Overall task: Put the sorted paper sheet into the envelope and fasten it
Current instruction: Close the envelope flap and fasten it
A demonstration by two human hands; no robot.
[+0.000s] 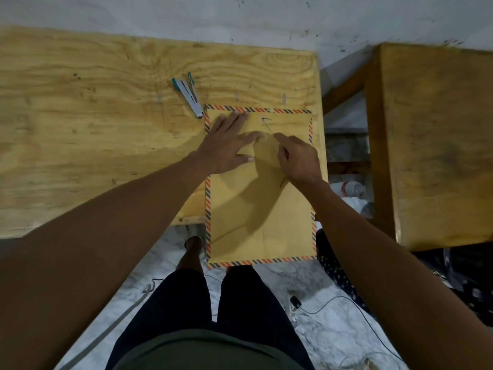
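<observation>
Both hands rest on the envelope (260, 209), lengthwise toward the person.

Your colour inventory:

- Envelope (256, 209): mustard-yellow paper, edged all round with a border of slanted red and dark-blue stripes.
- String (267, 127) on its flap: thin and dark.
- Table (93, 116): pale yellow plywood with swirling brown grain.
- Stapler (188, 95): silver metal with teal ends.
- Second table (437, 145): darker honey-brown wood.
- Wall (160, 17): white, flecked with dark marks.
- Floor (333, 329): white marble, grey-veined.
- Your trousers (202, 311): black; your shirt (208, 351): dull green.
</observation>
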